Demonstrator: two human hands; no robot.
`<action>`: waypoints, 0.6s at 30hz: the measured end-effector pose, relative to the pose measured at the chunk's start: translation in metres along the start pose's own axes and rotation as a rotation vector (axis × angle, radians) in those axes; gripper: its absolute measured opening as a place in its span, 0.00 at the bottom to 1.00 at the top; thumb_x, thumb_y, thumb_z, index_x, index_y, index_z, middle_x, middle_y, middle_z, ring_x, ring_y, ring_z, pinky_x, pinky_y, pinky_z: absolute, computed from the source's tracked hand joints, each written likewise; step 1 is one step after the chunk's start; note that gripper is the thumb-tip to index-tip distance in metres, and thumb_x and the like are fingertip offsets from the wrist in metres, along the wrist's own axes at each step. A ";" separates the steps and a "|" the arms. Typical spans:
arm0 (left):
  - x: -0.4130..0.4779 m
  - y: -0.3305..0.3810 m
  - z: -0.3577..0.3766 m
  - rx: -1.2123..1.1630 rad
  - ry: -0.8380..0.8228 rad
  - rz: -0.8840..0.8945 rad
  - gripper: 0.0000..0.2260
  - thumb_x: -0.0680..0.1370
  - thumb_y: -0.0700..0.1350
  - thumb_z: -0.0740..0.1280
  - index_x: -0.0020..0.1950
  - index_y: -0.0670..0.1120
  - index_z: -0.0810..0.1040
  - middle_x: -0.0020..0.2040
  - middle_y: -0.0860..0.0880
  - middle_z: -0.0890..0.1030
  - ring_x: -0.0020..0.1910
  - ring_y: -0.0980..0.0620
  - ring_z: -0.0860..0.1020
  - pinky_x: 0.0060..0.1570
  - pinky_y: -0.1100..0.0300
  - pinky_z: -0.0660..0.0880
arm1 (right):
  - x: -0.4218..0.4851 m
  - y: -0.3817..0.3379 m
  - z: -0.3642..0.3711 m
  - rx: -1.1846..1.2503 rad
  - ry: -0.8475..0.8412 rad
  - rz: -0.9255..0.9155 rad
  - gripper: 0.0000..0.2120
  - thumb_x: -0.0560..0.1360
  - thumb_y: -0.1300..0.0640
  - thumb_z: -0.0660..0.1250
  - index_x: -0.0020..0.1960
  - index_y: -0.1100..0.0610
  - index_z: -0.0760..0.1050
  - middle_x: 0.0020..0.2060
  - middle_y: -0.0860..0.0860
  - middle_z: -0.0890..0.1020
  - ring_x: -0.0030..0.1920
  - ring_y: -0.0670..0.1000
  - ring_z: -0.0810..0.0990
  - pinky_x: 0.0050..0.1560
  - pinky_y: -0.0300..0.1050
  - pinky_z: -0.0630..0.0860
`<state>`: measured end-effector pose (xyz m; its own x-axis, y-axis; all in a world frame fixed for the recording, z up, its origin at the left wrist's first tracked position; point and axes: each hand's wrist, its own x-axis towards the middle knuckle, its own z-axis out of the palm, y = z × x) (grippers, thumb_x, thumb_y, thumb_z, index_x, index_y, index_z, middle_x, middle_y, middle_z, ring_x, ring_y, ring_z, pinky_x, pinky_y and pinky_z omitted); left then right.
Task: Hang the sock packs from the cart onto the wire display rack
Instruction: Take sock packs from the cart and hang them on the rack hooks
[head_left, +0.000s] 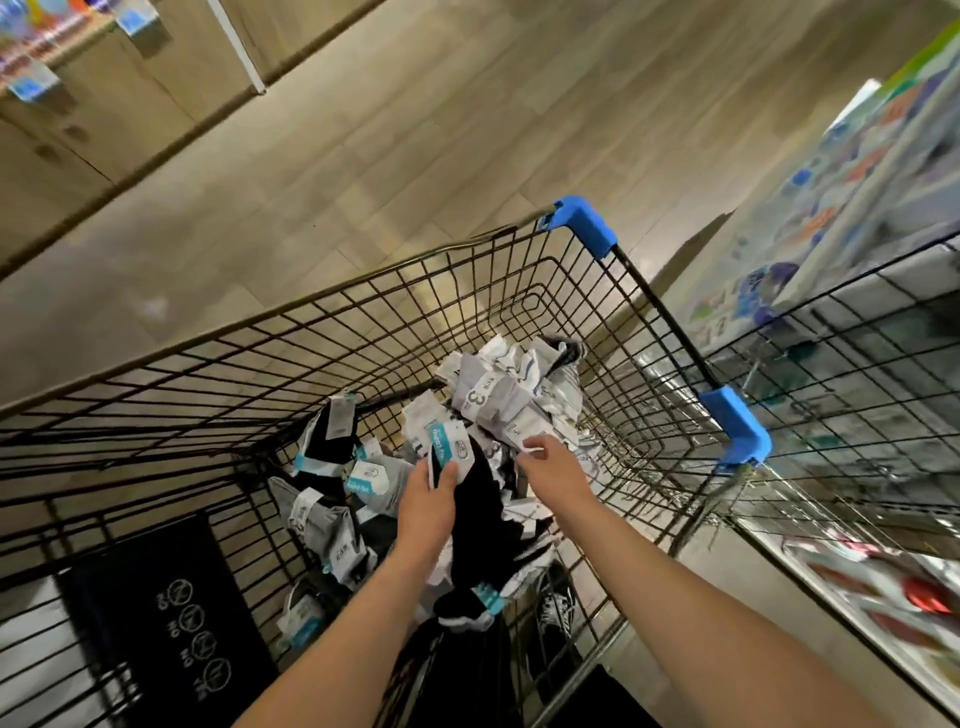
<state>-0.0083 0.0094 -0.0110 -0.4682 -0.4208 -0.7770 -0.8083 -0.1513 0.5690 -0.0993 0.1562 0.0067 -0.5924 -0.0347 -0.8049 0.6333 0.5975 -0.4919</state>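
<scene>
The black sock pack (475, 519) is inside the cart (665, 318), pinched at its top by the left hand (428, 499): the thumb (445, 474) lies on the front just below the white and teal header card (449, 441) and the other fingers are curled behind it. The dark socks hang down past the wrist toward the person.

Just to the right of those fingers the right hand (553, 465) reaches in with its fingers (536, 442) bent, their tips on the edge of a white paper band; whether they clamp it or only touch it, I cannot tell. Right beyond these fingertips lies a grey pack (493, 402) with a large "3" on its band, on top of a heap of white and grey packs (540, 364) against the far wall of the cart.

Left of the left fingers, more packs lie loose on the cart's bottom, a black one (332, 441) and a grey one (374, 480) among them.

Farther out, blue corner guards (582, 223) (737, 426) cap the cart's rim. To the right of the right hand, outside the cart, stands the wire display rack (857, 332), blurred. Pale wood-look floor (415, 130) lies beyond the cart
</scene>
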 end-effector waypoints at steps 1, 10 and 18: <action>0.004 -0.002 0.000 -0.002 0.005 0.016 0.16 0.80 0.58 0.63 0.64 0.53 0.75 0.57 0.52 0.82 0.57 0.50 0.80 0.60 0.44 0.77 | 0.007 -0.002 0.008 -0.001 -0.037 0.000 0.14 0.80 0.56 0.65 0.65 0.54 0.74 0.56 0.51 0.81 0.46 0.49 0.82 0.39 0.41 0.76; 0.014 -0.048 -0.070 -0.142 0.301 -0.128 0.08 0.82 0.52 0.63 0.58 0.51 0.76 0.53 0.48 0.82 0.51 0.47 0.80 0.55 0.49 0.77 | 0.010 -0.022 0.119 -0.263 -0.340 -0.069 0.14 0.80 0.54 0.64 0.66 0.52 0.75 0.53 0.51 0.80 0.48 0.52 0.81 0.40 0.43 0.78; 0.016 -0.093 -0.107 -0.202 0.418 -0.215 0.14 0.83 0.50 0.63 0.67 0.48 0.75 0.58 0.48 0.80 0.59 0.44 0.78 0.56 0.53 0.73 | 0.032 -0.016 0.154 -0.585 -0.331 -0.190 0.24 0.77 0.52 0.70 0.71 0.54 0.69 0.66 0.55 0.75 0.65 0.57 0.75 0.64 0.52 0.73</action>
<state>0.0977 -0.0793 -0.0478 -0.0823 -0.6767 -0.7317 -0.7665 -0.4262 0.4804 -0.0514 0.0218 -0.0624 -0.4247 -0.3682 -0.8271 0.1064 0.8869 -0.4495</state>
